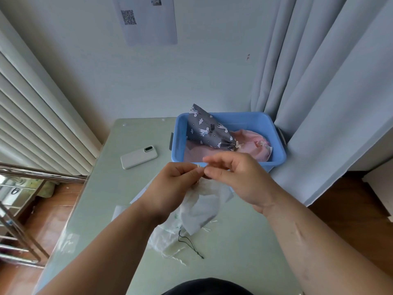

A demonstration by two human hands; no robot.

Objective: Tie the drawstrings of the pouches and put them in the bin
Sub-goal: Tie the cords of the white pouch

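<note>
A white drawstring pouch [204, 207] hangs over the middle of the table, its neck gathered up between my hands. My left hand [174, 188] pinches its pale drawstring [198, 166] at the top. My right hand [238, 177] meets it from the right, fingertips closed on the same string. More white and clear pouches [163, 237] lie under it on the table, one with a black cord [189, 244]. The blue bin [276, 143] stands at the back right and holds a grey unicorn-print pouch [207, 130] and a pink pouch [255, 145], both drawn shut.
A white phone [139, 156] lies on the pale green table [244, 252] left of the bin. Grey curtains [319, 81] hang right behind the bin. A white radiator [32, 116] and a metal rack [19, 209] stand to the left of the table.
</note>
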